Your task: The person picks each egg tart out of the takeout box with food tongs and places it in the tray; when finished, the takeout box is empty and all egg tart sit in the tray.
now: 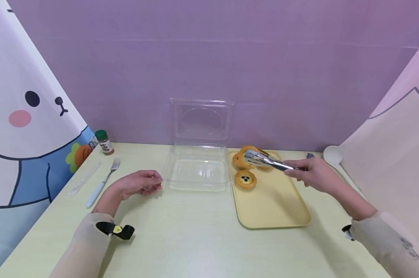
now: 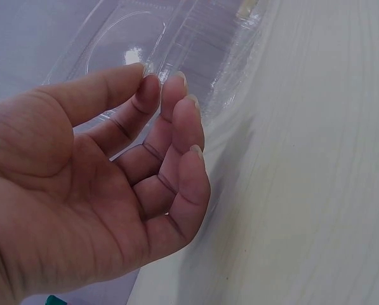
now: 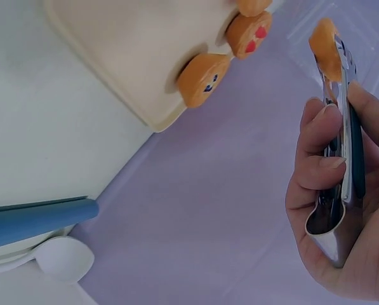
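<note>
My right hand grips metal tongs with dark handles above the yellow tray. An orange-brown tart is pinched between the tongs' tips in the right wrist view. On the tray sit several more tarts, among them a tart with dark berries and one with red topping. The tongs partly hide the rear ones in the head view. Left of the tray, a clear plastic container stands with its lid raised. My left hand pinches its left edge with thumb and forefinger.
Far left are a green-capped spice jar, a fork with a pale blue handle and a thin clear plastic utensil. Behind the right hand lie a white spoon and a blue handle. A purple cloth hangs behind the table.
</note>
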`<state>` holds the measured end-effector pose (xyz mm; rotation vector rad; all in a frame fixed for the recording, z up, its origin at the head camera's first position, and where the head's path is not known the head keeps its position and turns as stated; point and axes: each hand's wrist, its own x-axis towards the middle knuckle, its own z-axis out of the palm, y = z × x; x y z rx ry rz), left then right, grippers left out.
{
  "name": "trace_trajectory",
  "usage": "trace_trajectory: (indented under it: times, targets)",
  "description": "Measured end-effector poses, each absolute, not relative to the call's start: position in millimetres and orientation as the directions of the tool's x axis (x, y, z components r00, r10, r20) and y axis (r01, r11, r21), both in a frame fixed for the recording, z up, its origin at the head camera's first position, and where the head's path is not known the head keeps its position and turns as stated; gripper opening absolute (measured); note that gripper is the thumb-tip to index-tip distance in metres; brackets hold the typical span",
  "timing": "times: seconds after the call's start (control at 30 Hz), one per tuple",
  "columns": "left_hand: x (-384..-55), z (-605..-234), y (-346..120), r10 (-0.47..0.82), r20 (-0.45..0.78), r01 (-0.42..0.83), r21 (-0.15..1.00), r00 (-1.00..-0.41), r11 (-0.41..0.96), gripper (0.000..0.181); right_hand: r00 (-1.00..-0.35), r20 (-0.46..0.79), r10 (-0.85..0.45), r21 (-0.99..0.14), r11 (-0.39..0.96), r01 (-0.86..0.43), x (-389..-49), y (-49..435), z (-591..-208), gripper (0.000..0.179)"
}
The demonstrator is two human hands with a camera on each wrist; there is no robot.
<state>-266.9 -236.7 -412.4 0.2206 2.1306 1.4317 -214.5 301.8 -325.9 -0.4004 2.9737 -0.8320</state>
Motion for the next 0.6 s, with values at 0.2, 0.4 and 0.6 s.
trace_trajectory:
  times: [0.2, 0.4, 0.6]
  targets:
    - [-266, -412, -238, 0.427, -0.356, -0.168, 0.893, -0.831, 0.418, 0.031, -0.971, 0.04, -0.237, -0.504, 0.834, -0.224, -212, 313, -332, 0.046]
    - [-267, -412, -237, 0.436, -0.347, -0.156, 0.896, -0.83, 0.416, 0.032, -0.977, 0.016, -0.214, -0.523, 0.831, -0.191, -207, 325, -338, 0.047]
    - [-267, -413, -237, 0.433, -0.353, -0.165, 0.895, -0.829, 0.415, 0.029, -0.98, -0.011, -0.199, -0.534, 0.83, -0.162, -202, 339, -345, 0.047]
